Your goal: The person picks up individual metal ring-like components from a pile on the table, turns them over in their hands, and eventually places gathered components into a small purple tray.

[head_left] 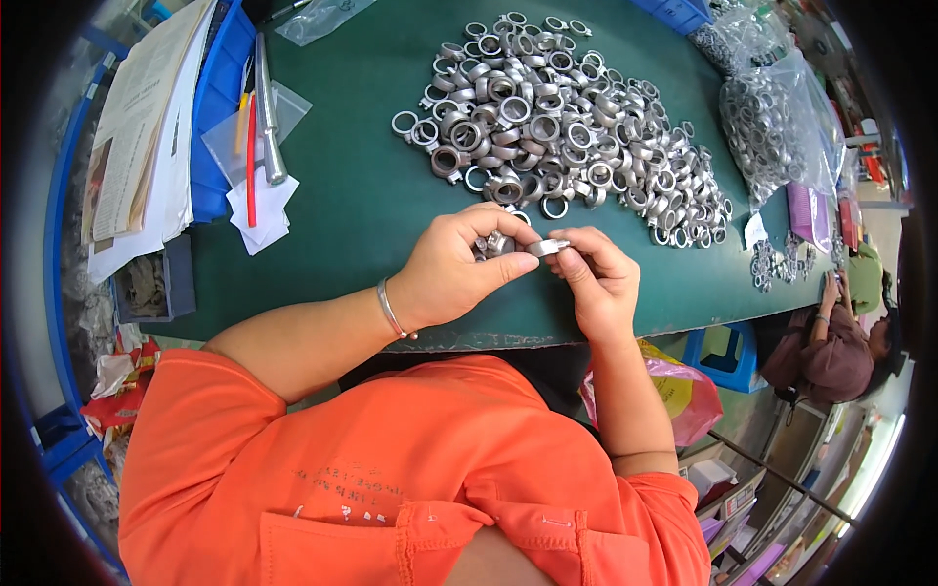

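Near the table's front edge, my left hand [459,266] and my right hand [603,276] meet over one small metal ring [547,248] with a stub on its side. My left thumb and fingers pinch the ring's left side, while my right thumb and forefinger close on the stub end. Several more metal rings [495,244] show beneath my left fingers; whether that hand also holds them I cannot tell. Just beyond my hands a big pile of like grey rings [576,127] spreads over the green table [342,127].
At the left are a blue tray [217,107] with papers [147,117], a red pen [251,161] and a metal tool [268,117]. Clear bags of rings [772,127] stand far right, near a purple box [809,213]. A co-worker in a dark top [831,356] sits at the right.
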### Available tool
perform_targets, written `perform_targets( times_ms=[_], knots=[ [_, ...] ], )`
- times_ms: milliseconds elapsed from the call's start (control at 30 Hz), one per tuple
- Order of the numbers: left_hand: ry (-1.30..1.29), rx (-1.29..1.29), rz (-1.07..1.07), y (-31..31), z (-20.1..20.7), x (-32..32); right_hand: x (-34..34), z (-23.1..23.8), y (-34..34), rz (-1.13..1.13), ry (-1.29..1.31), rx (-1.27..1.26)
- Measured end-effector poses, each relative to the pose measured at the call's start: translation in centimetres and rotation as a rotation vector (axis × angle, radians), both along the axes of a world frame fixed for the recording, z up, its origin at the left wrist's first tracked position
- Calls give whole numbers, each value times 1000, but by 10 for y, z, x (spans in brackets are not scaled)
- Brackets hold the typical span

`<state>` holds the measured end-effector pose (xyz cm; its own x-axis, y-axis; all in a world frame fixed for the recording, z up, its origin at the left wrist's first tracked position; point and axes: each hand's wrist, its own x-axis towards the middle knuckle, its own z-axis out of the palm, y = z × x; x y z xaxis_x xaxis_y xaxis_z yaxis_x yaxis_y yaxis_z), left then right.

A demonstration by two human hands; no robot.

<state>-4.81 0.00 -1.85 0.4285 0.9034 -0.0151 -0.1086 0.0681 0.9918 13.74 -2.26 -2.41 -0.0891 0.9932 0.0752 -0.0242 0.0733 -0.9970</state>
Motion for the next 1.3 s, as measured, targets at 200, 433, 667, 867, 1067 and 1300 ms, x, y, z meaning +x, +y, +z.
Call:
perform_targets(
  times_ms=[200, 433, 667, 867, 1067, 1300],
  knots=[
    [41, 320, 30, 3, -14, 1, 1, -6, -2, 11, -47, 113],
    [4, -183, 0, -2, 6, 1, 0, -8, -1, 21, -27, 123],
    [-97, -344, -44, -2, 1, 1, -5, -9, -4, 105, -49, 118],
    [-135, -299, -74, -1, -2, 1, -5, -13, -3, 21, -178, 260],
    [-262, -366, 59, 1, -1, -2, 14, 14, 6, 213, -896, 489],
    [-235, -350, 39, 2, -2, -1, -2, 17, 44, -112, -1044, 712]
  ],
)
